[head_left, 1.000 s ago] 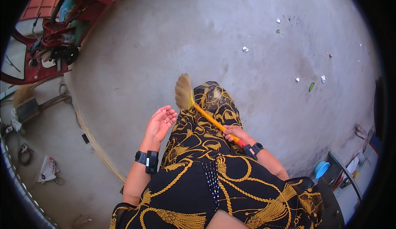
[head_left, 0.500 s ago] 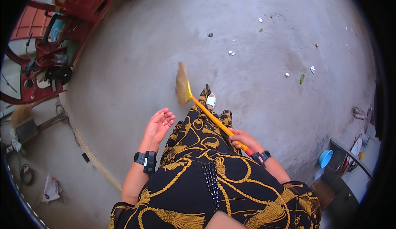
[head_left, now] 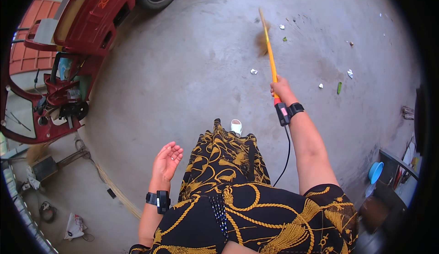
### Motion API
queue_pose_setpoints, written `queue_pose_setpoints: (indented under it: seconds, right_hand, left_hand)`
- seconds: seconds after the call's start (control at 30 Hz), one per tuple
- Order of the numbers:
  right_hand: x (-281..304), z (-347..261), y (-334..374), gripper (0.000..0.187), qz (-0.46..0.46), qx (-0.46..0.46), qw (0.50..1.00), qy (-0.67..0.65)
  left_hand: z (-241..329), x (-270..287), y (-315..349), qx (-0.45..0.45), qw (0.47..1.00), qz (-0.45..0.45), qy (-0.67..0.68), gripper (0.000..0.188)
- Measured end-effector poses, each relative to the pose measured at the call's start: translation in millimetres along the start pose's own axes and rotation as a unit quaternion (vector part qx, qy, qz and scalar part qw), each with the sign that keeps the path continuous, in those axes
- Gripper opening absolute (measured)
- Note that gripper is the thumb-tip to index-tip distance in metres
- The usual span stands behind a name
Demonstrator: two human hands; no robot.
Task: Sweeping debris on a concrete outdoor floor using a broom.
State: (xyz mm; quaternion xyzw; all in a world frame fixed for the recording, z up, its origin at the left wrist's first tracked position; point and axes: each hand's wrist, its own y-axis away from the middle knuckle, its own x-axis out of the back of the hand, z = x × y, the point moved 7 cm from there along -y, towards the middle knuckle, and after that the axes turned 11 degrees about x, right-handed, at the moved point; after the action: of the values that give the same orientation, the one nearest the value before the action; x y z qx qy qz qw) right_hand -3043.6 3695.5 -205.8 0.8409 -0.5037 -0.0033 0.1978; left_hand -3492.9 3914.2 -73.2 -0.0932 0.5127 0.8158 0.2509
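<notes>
Stretched out ahead, my right hand [head_left: 282, 89] is wrapped round the orange handle of a broom [head_left: 271, 55]. The broom's tan bristles are blurred and hang near the floor, beside a white crumpled scrap [head_left: 281, 27] and a small green scrap [head_left: 285, 39]. Closer to me lies another crumpled white piece [head_left: 254, 71]. My left hand [head_left: 168, 159] is raised at my left side, palm turned inward with fingers loosely curled and apart, holding nothing. Both wrists wear black strapped devices.
A red three-wheeled vehicle [head_left: 87, 39] stands at the left. Further right, a green strip [head_left: 339, 88] and several white scraps lie on the grey floor [head_left: 183, 80]. A blue basin [head_left: 375, 172] is at the right; a white bag [head_left: 75, 226] and cables lie at lower left.
My right arm has reached forward and right, carrying the broom away from my feet to the scraps. My left hand has dropped slightly nearer to me.
</notes>
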Motion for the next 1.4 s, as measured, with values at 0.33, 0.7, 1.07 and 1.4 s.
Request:
queue_pose_setpoints:
  seconds: [0.33, 0.7, 1.07, 1.4]
  right_hand:
    - [69, -41, 184, 0.065, -0.167, -0.074, 0.983, -0.005]
    - [107, -6, 114, 0.061, -0.128, -0.189, 0.972, 0.063]
    - [90, -157, -32, 0.063, 0.131, -0.005, 0.989, 0.066]
    - [93, -186, 17, 0.065, 0.017, -0.172, 0.985, 0.014]
  left_hand:
    - [17, -105, -42, 0.067, 0.993, -0.081, -0.044, 0.023]
    - [99, -220, -102, 0.09, 0.973, -0.178, -0.112, 0.022]
    - [290, -307, -165, 0.037, 0.981, -0.146, -0.123, 0.022]
    - [294, -485, -222, 0.143, 0.941, -0.248, -0.181, 0.021]
